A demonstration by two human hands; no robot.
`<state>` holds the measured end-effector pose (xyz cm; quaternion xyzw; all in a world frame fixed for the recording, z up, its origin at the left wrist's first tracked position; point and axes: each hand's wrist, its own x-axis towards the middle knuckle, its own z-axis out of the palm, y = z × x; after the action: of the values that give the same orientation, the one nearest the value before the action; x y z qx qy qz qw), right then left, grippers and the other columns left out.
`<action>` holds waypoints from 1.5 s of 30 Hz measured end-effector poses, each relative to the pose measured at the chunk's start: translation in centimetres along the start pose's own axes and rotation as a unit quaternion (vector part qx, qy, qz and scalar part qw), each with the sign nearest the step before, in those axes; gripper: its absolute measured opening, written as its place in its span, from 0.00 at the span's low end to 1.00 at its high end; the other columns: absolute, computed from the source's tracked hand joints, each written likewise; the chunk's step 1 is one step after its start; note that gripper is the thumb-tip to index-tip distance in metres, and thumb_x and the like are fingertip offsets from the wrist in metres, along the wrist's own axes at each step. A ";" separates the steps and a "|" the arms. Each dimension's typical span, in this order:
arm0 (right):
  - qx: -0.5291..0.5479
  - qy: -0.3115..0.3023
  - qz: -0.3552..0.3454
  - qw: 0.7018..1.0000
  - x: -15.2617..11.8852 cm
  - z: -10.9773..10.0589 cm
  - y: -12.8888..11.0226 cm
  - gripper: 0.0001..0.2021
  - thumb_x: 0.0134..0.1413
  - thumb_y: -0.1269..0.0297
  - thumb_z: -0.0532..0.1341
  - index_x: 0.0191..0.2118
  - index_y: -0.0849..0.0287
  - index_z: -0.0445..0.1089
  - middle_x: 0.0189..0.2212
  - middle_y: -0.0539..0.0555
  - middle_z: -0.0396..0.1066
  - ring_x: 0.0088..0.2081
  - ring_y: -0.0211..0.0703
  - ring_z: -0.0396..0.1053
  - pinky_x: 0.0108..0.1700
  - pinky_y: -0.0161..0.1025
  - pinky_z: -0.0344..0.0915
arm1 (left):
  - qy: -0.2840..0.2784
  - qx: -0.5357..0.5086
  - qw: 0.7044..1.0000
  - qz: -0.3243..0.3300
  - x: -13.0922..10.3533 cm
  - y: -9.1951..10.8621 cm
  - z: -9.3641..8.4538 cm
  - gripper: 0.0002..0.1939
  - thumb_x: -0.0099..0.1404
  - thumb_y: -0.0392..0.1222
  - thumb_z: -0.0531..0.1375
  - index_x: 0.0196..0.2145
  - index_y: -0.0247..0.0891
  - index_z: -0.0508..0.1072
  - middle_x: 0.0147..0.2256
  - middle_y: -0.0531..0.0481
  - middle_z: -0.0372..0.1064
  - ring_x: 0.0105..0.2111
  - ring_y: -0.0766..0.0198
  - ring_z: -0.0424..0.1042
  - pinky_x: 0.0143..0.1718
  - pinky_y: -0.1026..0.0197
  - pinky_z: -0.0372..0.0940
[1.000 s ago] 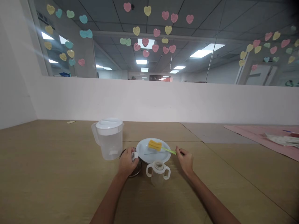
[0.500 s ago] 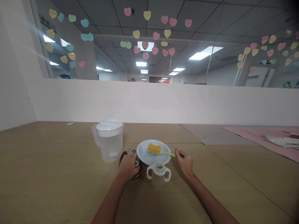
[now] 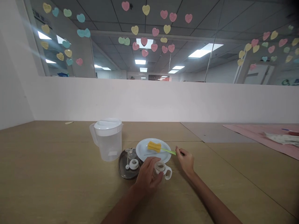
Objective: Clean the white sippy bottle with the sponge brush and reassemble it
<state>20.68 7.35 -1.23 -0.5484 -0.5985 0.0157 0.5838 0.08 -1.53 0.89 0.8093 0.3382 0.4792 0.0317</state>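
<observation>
My left hand (image 3: 148, 175) is wrapped round the left side of a clear baby bottle (image 3: 159, 166), which stands upright and uncapped. Its white right handle (image 3: 168, 173) shows; the left one is hidden behind my fingers. In my right hand (image 3: 186, 161) is the light green handle of a sponge brush (image 3: 154, 147). The brush's yellow head lies over a white plate (image 3: 141, 153) behind the bottle. Left of my left hand, a dark metal tray (image 3: 125, 173) carries a white ring collar (image 3: 134, 164), a clear dome-like piece (image 3: 132, 153) and a thin straw-like part (image 3: 127, 160).
A translucent lidded pitcher (image 3: 109, 146) stands behind the tray on the left. Far right, a pink mat (image 3: 247, 132) bears a white plastic packet (image 3: 280, 138) and a pen. A low white wall (image 3: 149, 101) with glass above bounds the table's back.
My left hand has moved right, off the tray and its parts, and taken hold of the bottle. My right hand stays on the brush handle. The view has shifted slightly.
</observation>
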 end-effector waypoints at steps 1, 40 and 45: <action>0.003 0.000 -0.001 1.000 0.0 0.0 -0.1 0.28 0.53 0.45 0.49 0.14 0.63 0.61 0.13 0.48 0.52 0.19 0.32 0.51 0.24 0.30 0.48 | -0.006 -0.017 1.000 -0.020 0.0 0.2 0.4 0.19 0.60 0.43 0.55 0.49 0.38 0.61 0.44 0.43 0.66 0.43 0.59 0.67 0.45 0.56 0.64; 0.194 -0.056 0.092 0.975 0.7 0.1 -0.2 0.25 0.46 0.45 0.57 0.15 0.58 0.49 0.15 0.45 0.43 0.20 0.32 0.45 0.21 0.32 0.46 | 0.213 0.203 0.945 -0.145 1.2 -4.1 -2.8 0.23 0.57 0.55 0.58 0.48 0.41 0.68 0.42 0.44 0.66 0.43 0.56 0.67 0.46 0.54 0.64; 0.211 -0.046 0.096 0.972 0.7 0.1 -0.3 0.24 0.43 0.45 0.60 0.15 0.59 0.53 0.15 0.45 0.45 0.20 0.31 0.47 0.22 0.32 0.46 | 0.197 0.253 0.943 -0.087 0.9 -4.8 -2.8 0.21 0.60 0.51 0.57 0.49 0.42 0.68 0.44 0.43 0.65 0.45 0.57 0.66 0.48 0.54 0.63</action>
<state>20.58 7.80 -0.58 -0.4664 -0.5526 0.2225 0.6539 -4.30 1.91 1.25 0.6480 0.5167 0.5226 -0.2001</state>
